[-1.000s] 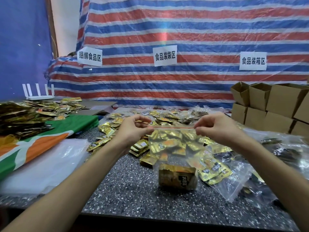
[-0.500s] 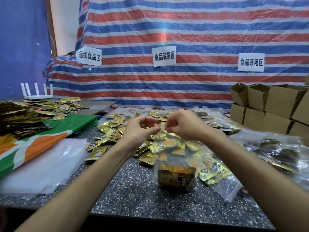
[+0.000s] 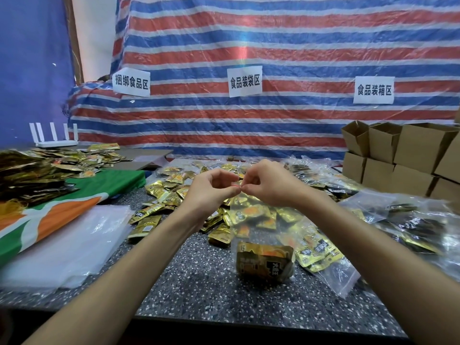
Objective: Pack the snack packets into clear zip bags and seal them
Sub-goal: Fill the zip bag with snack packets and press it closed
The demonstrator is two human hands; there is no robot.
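Head view: clear zip bag (image 3: 258, 220) is held upright over speckled table (image 3: 199, 282), its red-lined top edge pinched by left hand (image 3: 211, 190) and right hand (image 3: 268, 185), fingertips clamped close together; gold snack packets (image 3: 263, 265) are bunched at its bottom, loose packets (image 3: 159, 195) scattered behind

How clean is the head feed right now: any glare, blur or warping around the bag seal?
Head view: left hand and right hand pinching the top of the clear zip bag are sharp; head view: a faint coloured flare streaks the striped tarp; head view: the clear plastic stack at the left edge is smeared; head view: lens warp tilts the cardboard boxes.
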